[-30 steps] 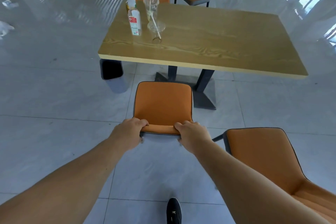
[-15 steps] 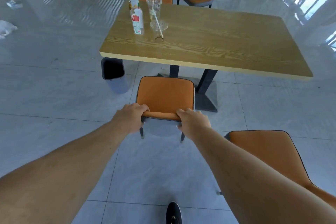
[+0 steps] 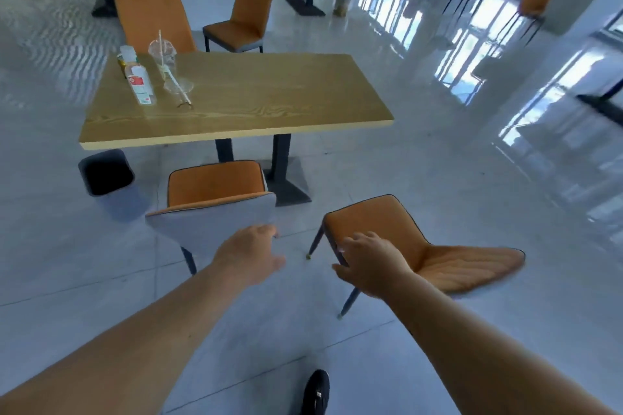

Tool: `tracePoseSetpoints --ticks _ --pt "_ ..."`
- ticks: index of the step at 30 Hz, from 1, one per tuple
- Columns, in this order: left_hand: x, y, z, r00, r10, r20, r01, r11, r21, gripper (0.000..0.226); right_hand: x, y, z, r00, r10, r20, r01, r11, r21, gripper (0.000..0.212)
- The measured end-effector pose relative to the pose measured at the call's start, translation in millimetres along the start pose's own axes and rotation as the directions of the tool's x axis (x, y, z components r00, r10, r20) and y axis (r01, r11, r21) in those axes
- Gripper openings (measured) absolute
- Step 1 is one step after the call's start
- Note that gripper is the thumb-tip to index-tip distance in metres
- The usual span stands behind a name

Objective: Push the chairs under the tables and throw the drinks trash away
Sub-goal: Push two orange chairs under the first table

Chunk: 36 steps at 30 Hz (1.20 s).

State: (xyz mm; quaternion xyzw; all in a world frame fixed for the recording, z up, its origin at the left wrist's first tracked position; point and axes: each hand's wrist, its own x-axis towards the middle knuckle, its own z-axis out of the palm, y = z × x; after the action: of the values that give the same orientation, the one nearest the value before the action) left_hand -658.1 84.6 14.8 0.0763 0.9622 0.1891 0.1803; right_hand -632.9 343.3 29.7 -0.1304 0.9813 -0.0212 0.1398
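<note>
An orange chair [image 3: 215, 192] with a grey back stands close to the near edge of the wooden table [image 3: 269, 101]. My left hand [image 3: 251, 254] hovers just behind its backrest, fingers apart, holding nothing. My right hand [image 3: 369, 261] rests on the backrest edge of a second orange chair [image 3: 431, 253], which stands apart from the table and faces right. On the table's far left are a plastic bottle [image 3: 140, 84], a clear cup with a straw [image 3: 162, 54] and a loose cup lid [image 3: 178, 86].
A dark waste bin [image 3: 106, 172] stands on the floor under the table's left corner. Two more orange chairs [image 3: 151, 17] [image 3: 246, 15] are beyond the table. Other tables and chairs stand farther back near bright windows. Glossy tiled floor surrounds me.
Both hands have let go of the first chair's backrest. My view has swung right, and my right hand has moved onto the second chair's backrest.
</note>
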Motion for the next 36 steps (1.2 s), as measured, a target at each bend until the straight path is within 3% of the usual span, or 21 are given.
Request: tracePoseSetpoints --ticks 5,9,15,20,25,28,33,36 --pt "-11 129 33 0.982 0.181 0.043 -0.181 0.983 -0.004 0.057 -95 95 -17 0.984 0.176 -0.022 -0.176 0.984 0.004 0.054" --pt "-5 215 79 0.968 0.248 0.03 -0.248 0.969 -0.015 0.06 -141 179 -11 0.971 0.237 -0.032 -0.237 0.971 0.015 0.058" --pt "42 323 161 0.979 0.185 0.089 -0.184 0.983 -0.023 0.066 -161 315 33 0.977 0.211 0.023 -0.212 0.974 0.077 0.071" --pt "78 397 221 0.975 0.093 0.201 -0.088 0.996 -0.032 0.078 -154 409 68 0.994 0.096 0.055 -0.099 0.994 0.046 0.09" --pt "100 429 262 0.962 0.03 0.272 -0.034 0.999 0.012 0.072 -119 468 82 0.995 0.012 0.102 -0.012 1.0 -0.004 0.092" --pt "110 429 276 0.977 -0.002 0.213 -0.012 0.998 0.065 0.063 -97 478 92 0.979 -0.008 0.203 0.018 0.999 -0.044 0.08" --pt "122 405 281 0.976 -0.017 0.218 0.009 0.999 0.037 0.057 -54 446 103 0.945 0.029 0.325 -0.013 0.999 -0.051 0.053" --pt "126 384 272 0.992 -0.033 0.122 0.037 0.999 -0.029 0.048 -27 418 103 0.947 0.069 0.314 -0.052 0.997 -0.063 0.046"
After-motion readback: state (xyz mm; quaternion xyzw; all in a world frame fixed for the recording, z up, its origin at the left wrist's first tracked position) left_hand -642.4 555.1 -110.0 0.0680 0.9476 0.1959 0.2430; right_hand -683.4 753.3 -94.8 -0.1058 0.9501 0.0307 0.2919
